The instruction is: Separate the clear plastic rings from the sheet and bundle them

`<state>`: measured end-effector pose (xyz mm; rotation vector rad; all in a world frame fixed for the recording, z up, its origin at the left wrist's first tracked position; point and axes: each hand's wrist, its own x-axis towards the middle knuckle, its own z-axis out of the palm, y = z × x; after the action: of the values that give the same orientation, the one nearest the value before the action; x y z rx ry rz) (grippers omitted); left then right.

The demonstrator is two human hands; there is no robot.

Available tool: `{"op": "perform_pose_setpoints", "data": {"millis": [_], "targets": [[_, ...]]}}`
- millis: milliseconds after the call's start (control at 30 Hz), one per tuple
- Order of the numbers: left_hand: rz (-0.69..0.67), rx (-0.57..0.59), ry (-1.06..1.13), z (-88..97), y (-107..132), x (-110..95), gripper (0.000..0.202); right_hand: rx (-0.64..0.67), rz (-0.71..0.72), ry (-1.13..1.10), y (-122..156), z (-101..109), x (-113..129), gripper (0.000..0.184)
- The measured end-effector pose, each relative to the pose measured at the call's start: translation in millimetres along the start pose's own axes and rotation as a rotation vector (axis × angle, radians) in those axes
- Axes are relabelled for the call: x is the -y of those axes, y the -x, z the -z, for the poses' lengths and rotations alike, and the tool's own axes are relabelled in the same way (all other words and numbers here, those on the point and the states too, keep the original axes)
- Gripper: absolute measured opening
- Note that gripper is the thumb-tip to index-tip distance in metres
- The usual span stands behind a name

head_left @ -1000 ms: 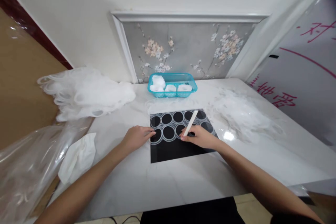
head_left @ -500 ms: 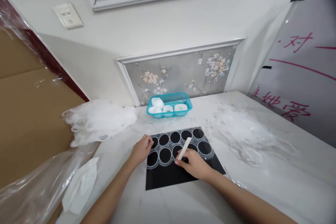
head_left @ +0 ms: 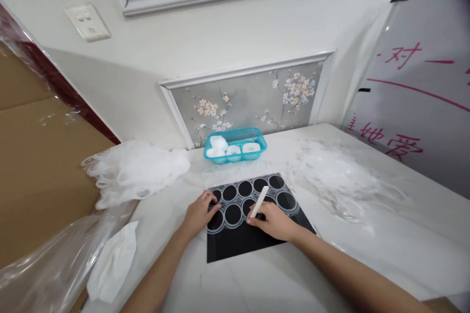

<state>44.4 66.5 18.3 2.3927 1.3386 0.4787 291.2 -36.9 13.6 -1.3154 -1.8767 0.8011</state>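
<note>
Two bare hands at work low over a pale, marbled worktop, set apart from each other. Right hand closed on a slim white stick, gripped between thumb and fingers, its upper end tilted away from the person and a little to the right. Beneath both hands lies a black sheet bearing two rows of pale ring outlines; right hand over the nearer row, around its middle. Left hand at the sheet's left edge, thumb and forefinger spread over the leftmost rings; cannot tell whether it pinches anything. Beyond the hands, near the wall, a teal tray with white rounded pieces along its front, more heaped at its left end. Left of the left hand and farther off, a heap of translucent white rings; nearer the person on that side, a crumpled white cloth or tissue next to loose clear plastic. Out to the right of the right hand, a spread of clear, filmy material, shapes too blurred to sort.
</note>
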Motion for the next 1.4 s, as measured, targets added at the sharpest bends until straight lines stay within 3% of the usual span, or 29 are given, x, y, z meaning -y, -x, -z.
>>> {"op": "perform_pose_setpoints", "data": {"millis": [167, 433, 733, 933, 1200, 1400], "targets": [[0.052, -0.052, 0.164, -0.6, -1.7, 8.4, 0.022, 0.013, -0.009, -0.014, 0.5, 0.3, -0.6, 0.014], [0.289, -0.132, 0.543, 14.7, -15.5, 33.4, 0.039, 0.013, -0.031, 0.008, 3.5, 2.5, 2.6, 0.016], [0.299, -0.08, 0.741, 15.0, -16.5, 29.4, 0.03, 0.025, -0.025, 0.038, 4.8, 3.4, 3.8, 0.017], [0.463, -0.14, 1.006, 19.4, -17.0, 36.9, 0.038, 0.05, -0.019, 0.026, 4.8, 3.9, 0.3, 0.016], [0.621, -0.352, 1.32, 32.9, -19.5, 35.4, 0.022, 0.051, -0.059, 0.016, 5.5, 3.5, 1.0, 0.018], [0.516, -0.624, 1.422, 64.4, -12.9, 5.3, 0.013, 0.047, -0.048, 0.031, 5.2, 2.1, 0.5, 0.019]]}}
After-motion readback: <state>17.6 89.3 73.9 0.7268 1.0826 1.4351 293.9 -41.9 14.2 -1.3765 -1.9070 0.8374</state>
